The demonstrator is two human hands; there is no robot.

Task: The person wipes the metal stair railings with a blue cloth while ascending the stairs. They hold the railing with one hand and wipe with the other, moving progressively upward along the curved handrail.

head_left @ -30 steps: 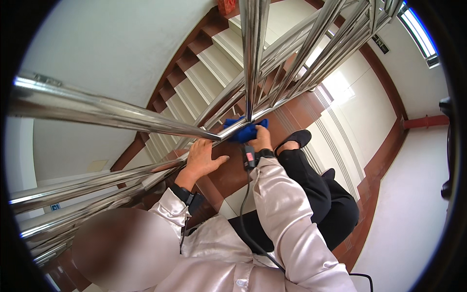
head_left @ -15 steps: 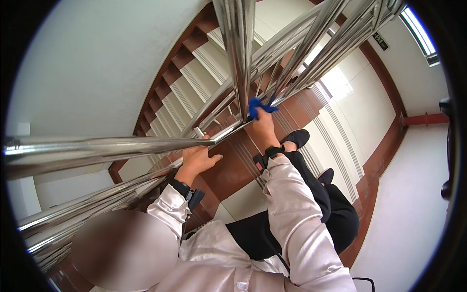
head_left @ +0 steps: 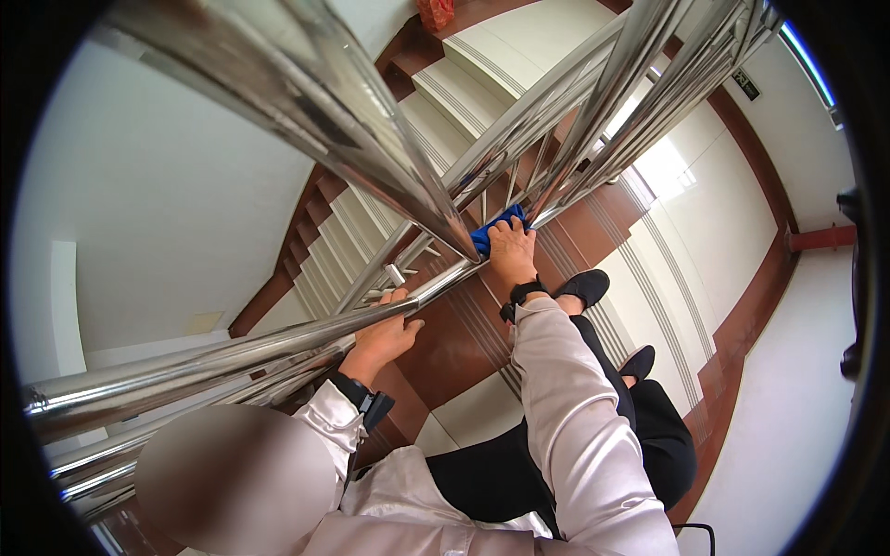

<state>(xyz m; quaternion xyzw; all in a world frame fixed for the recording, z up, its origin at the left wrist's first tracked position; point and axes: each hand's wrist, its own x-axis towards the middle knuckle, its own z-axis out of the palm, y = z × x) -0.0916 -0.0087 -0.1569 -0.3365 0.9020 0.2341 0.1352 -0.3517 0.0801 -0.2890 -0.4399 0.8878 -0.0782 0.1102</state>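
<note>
My right hand [head_left: 512,252] presses a blue cloth [head_left: 497,228] against the shiny metal stair railing, beside the foot of a thick post [head_left: 408,181]. Its fingers lie over the cloth and part of the cloth shows past them. Lower left, my left hand [head_left: 382,341] grips the handrail [head_left: 232,354] near a bend. Its fingers pass behind the rail, with the tips just showing above, and the thumb points out to the right. A short metal stub [head_left: 396,274] sticks up beside those fingertips.
White and brown stairs [head_left: 454,107] descend beyond the railing. More steps [head_left: 640,306] lie right, where my black shoes [head_left: 584,289] rest. A red pipe [head_left: 820,238] runs along the right wall. A red bag [head_left: 436,13] sits at the far top. A pale blurred round shape [head_left: 232,477] covers the lower left.
The view has shifted, so the thick post now slants to the upper left. My right hand has turned and flattened over the blue cloth on the railing. My left hand stays on the handrail.
</note>
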